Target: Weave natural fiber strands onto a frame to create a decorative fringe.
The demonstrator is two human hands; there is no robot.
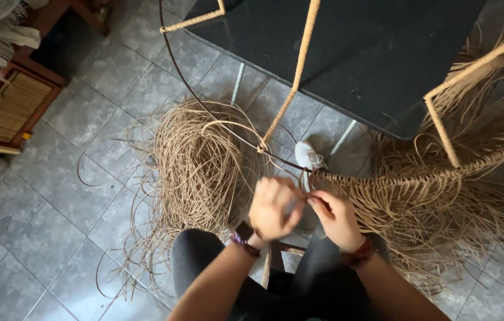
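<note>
Tan rattan strands [442,178] (loose, frayed ends) wrap the dark frame [192,89].

head camera looks steeply down, close above hands [302,214].

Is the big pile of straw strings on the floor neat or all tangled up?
Tangled. The straw strings lie on the tiled floor in a loose heap, loops straying everywhere.

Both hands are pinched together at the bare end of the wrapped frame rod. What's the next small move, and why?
Probably pull the strand snug against the last wrap. The left hand and right hand meet where the wrapped rod ends and the bare metal frame begins, so the wrapping edge sits there; the rattan strand bundle lies loose on the floor.
</note>
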